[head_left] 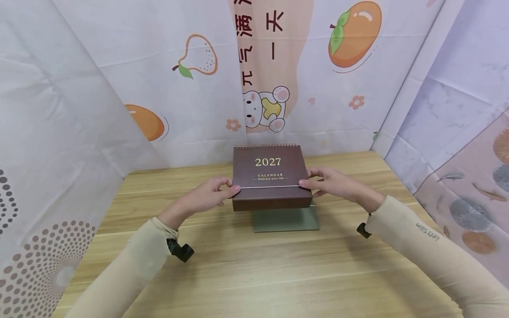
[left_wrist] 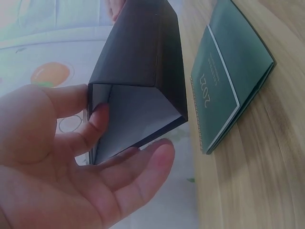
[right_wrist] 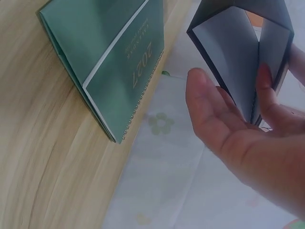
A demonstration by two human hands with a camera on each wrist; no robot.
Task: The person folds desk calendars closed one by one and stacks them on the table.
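A dark brown desk calendar (head_left: pixel 270 194), marked 2027 in gold with a spiral along its top edge and a pale band across its cover, is held above the wooden table. My left hand (head_left: pixel 204 194) pinches its left side, thumb on the cover. On the opposite side my right hand (head_left: pixel 338 183) grips it likewise. Both wrist views show the brown calendar's open end as a hollow wedge with pale inner faces (left_wrist: pixel 128 114), one finger of each hand inside. Below it lies a green 2027 calendar (head_left: pixel 286 221), mostly hidden in the head view, with a white band and spiral edge.
The wooden table (head_left: pixel 254 274) reaches back to a white cloth (head_left: pixel 155 84) printed with fruit and a cartoon figure. Further patterned cloths hang at the left (head_left: pixel 51 145) and right (head_left: pixel 469 132). A small black camera (head_left: pixel 180 250) is strapped at my left wrist.
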